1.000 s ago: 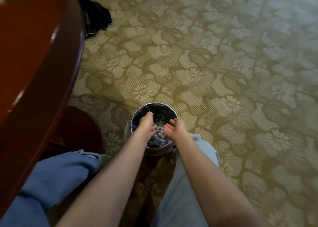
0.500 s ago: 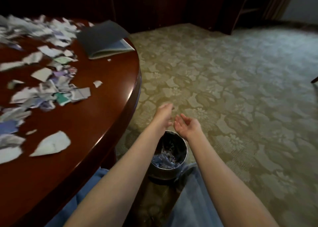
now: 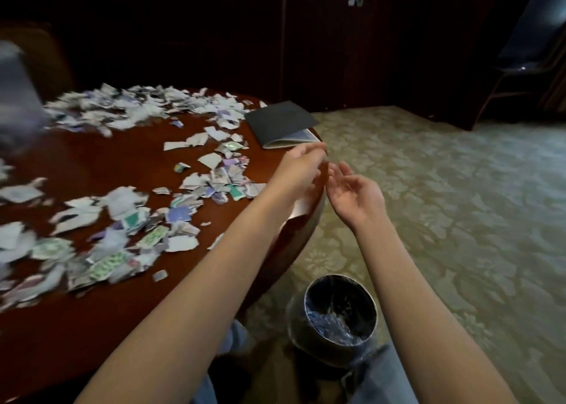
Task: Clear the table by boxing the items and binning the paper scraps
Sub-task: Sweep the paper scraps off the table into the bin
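Note:
Torn paper scraps (image 3: 211, 186) lie scattered over the round dark-red wooden table (image 3: 128, 318). A dark booklet (image 3: 280, 123) rests at the table's far right edge. My left hand (image 3: 301, 167) hovers over that edge, fingers relaxed and holding nothing. Just beside it, off the table, my right hand (image 3: 355, 193) is raised palm up, fingers loose and empty. On the floor between my knees stands the small round bin (image 3: 338, 318), lined with a dark bag and holding scraps.
Patterned green carpet (image 3: 444, 219) spreads to the right. Dark wooden cabinets (image 3: 337, 42) line the back wall. A blurred pale object (image 3: 15, 97) sits at the table's far left. My jeans-clad legs (image 3: 376, 379) flank the bin.
Both hands rose out of the bin, empty, and moved up toward the table's edge. My view lifted from the floor to the table.

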The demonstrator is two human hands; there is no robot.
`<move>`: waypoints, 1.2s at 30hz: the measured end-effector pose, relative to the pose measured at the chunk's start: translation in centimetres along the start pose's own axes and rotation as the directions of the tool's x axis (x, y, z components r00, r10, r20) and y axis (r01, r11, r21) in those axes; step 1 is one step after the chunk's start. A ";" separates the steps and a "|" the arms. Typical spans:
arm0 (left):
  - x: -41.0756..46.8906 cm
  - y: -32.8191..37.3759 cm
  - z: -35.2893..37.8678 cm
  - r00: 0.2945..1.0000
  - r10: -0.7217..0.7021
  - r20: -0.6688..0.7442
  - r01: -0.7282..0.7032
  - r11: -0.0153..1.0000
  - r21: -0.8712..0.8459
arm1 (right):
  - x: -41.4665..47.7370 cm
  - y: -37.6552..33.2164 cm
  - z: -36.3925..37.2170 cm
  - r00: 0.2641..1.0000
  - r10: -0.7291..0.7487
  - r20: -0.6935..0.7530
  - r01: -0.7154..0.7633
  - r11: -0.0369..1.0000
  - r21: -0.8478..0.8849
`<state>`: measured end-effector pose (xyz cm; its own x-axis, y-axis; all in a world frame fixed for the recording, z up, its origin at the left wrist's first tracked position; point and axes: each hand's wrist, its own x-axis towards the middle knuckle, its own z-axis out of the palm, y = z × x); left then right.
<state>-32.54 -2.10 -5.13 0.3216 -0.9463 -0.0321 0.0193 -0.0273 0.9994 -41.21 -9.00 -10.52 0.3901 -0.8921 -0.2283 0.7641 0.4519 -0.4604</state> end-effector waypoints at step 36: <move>-4.4 -3.2 -16.6 0.916 -0.213 -0.340 0.386 0.233 0.893 | 2.9 11.0 6.9 0.862 0.304 0.405 0.499 -0.648 -0.575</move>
<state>-18.24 7.48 -8.33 0.6125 -0.7513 -0.2458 -0.7163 -0.6590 0.2293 -28.09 -6.53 -10.31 0.7769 -0.6295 0.0110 -0.5960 -0.7410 -0.3093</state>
